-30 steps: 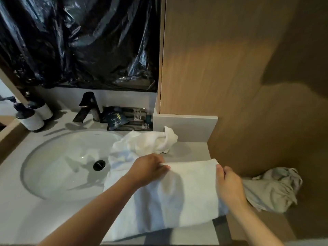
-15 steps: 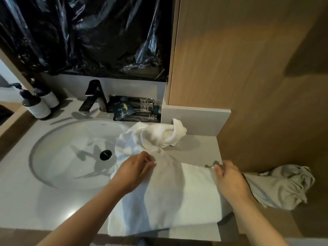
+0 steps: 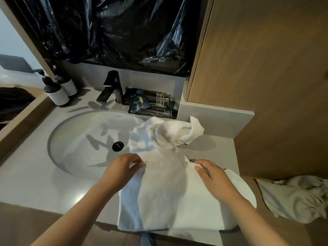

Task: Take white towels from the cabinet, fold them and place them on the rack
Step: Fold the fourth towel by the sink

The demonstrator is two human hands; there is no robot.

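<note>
Wooden panelling fills the right side of the bathroom. Beside it, a crumpled black plastic sheet hangs over the wall above the washing place. Below it lies the pale grey bench, with a round white basin set into it.

The white towel lies on the bench, to the right of the basin. Its near part is flat and reaches the front edge of the bench. Its far part is bunched up close to the low grey wall, and one side lies over the rim of the basin. A second cloth, greyish and wrinkled, lies to the right, on a lower wooden surface.

The left hand is at the left edge of the towel; its grip is clamped on this edge, with the fingertips pinching the fabric. The right hand rests on top of the towel, more to the right, with the fingers a little bent. Whether its grip is closed on a fold or only presses down cannot be told.

Behind the basin stands a black faucet. To its right is a dark tray with small toiletry packets. Two pump bottles stand at the left corner. The black drain sits in the basin.
</note>
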